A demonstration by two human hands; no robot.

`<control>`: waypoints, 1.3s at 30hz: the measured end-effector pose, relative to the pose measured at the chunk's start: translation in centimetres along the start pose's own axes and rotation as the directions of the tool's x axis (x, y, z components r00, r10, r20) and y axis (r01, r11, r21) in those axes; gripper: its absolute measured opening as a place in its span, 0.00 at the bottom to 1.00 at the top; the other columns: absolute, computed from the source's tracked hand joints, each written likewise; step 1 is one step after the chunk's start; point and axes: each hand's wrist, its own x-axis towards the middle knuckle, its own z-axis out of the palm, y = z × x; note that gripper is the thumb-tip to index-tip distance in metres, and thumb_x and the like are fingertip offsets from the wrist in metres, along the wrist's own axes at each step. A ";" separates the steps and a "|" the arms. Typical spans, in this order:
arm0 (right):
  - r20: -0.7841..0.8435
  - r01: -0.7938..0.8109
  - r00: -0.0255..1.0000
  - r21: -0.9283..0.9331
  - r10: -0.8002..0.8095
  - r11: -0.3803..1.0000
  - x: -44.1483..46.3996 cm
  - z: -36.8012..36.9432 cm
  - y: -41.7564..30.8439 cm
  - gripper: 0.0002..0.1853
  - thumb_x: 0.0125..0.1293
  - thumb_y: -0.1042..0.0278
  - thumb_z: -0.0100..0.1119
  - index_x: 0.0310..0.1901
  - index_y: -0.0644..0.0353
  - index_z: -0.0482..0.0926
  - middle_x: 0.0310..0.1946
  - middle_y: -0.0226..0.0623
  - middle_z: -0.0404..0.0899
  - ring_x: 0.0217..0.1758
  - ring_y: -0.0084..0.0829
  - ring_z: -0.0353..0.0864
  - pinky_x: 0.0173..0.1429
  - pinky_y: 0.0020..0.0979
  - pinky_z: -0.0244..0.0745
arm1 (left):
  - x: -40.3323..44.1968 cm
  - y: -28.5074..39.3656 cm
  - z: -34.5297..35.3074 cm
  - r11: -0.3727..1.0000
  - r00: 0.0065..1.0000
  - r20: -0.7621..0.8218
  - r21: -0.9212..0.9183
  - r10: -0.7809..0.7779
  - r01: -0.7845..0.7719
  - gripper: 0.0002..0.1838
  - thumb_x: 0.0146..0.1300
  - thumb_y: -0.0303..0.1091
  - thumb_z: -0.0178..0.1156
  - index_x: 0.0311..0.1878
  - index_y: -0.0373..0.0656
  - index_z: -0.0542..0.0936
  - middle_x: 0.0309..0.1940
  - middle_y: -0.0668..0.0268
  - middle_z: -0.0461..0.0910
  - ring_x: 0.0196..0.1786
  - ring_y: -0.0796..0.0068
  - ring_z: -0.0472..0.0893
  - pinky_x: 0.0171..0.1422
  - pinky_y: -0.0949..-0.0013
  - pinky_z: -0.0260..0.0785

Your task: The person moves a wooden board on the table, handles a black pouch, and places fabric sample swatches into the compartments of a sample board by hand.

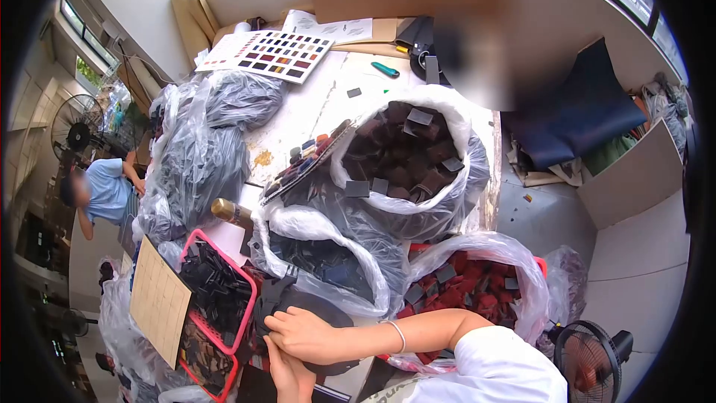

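Close handwork on small dark material seems to be the step in hand, with clock directions taken here from the paired hands. The right hand [300,334] is bent over with its fingers curled in, and the left hand [292,377] is raised to it from six o'clock, the two sets of fingertips being brought together. Whether anything is pinched there cannot be told, since the meeting point is masked by the fingers themselves. The likeliest piece being handled, the dark material [274,297], is seen at eleven o'clock, just beside the right fingers. For the next move, a light, exact pinch would be called for, with the knuckles kept clear of the pink basket [212,334] at ten o'clock. An open bag of dark pieces [317,222] is found towards twelve, and a bag of red pieces [531,276] at two. A dark flat shape [321,306] is crossed by the right wrist, so its outline cannot be made out. The left forearm is cut off by the lower edge, and far off at one o'clock a patch is blurred over.
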 end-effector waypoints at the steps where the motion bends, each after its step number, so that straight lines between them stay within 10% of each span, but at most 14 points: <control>1: 0.018 -0.035 0.999 -0.030 0.036 0.999 0.0 -0.8 0.7 0.08 0.49 0.64 0.60 0.25 0.59 0.80 0.38 0.34 0.71 0.46 0.32 0.71 0.45 0.31 0.65 | 0.7 0.0 1.2 0.999 1.000 0.005 -0.013 -0.030 0.031 0.30 0.78 0.56 0.31 0.72 0.47 0.60 0.70 0.63 0.63 0.73 0.66 0.62 0.77 0.59 0.53; 14: -0.055 -0.278 0.959 -0.017 0.276 0.961 -3.3 -0.7 3.6 0.14 0.52 0.68 0.58 0.40 0.62 0.83 0.36 0.34 0.71 0.43 0.33 0.72 0.45 0.32 0.64 | 4.0 -3.0 2.1 0.961 0.979 0.006 -0.190 -0.205 0.202 0.27 0.78 0.53 0.36 0.70 0.46 0.65 0.69 0.63 0.67 0.71 0.64 0.66 0.75 0.56 0.57; 22: -0.114 -0.402 0.901 0.137 0.418 0.905 -7.0 0.9 0.6 0.24 0.52 0.69 0.62 0.54 0.62 0.76 0.35 0.33 0.74 0.41 0.34 0.74 0.44 0.33 0.64 | 3.6 -3.6 -1.6 0.944 0.952 -0.133 -0.223 -0.276 0.242 0.15 0.75 0.46 0.51 0.50 0.47 0.77 0.50 0.65 0.77 0.59 0.68 0.73 0.65 0.56 0.65; 28: -0.379 -0.596 0.634 0.316 0.674 0.738 -15.6 -2.7 0.8 0.18 0.59 0.73 0.61 0.53 0.56 0.75 0.35 0.34 0.75 0.41 0.36 0.78 0.47 0.37 0.69 | 4.6 -3.0 -1.5 0.929 0.945 -0.105 -0.248 -0.309 0.276 0.14 0.71 0.44 0.58 0.36 0.42 0.78 0.37 0.61 0.75 0.47 0.67 0.73 0.59 0.55 0.66; 32: -0.450 -0.654 0.284 0.555 0.847 0.514 -21.1 -4.9 0.0 0.12 0.61 0.74 0.57 0.47 0.58 0.77 0.33 0.36 0.76 0.35 0.36 0.80 0.41 0.38 0.73 | 4.2 -2.8 -1.2 0.931 0.946 -0.030 -0.191 -0.324 0.312 0.15 0.70 0.43 0.59 0.33 0.42 0.78 0.33 0.62 0.72 0.43 0.67 0.71 0.59 0.55 0.65; 39: -0.665 -0.755 0.005 0.487 0.747 0.439 -30.0 -5.9 -8.3 0.10 0.62 0.78 0.57 0.46 0.62 0.78 0.33 0.35 0.75 0.32 0.25 0.78 0.39 0.28 0.73 | -2.0 0.8 -2.9 0.946 0.938 0.147 -0.034 -0.313 0.321 0.14 0.73 0.44 0.56 0.38 0.44 0.75 0.32 0.66 0.71 0.41 0.73 0.70 0.60 0.56 0.63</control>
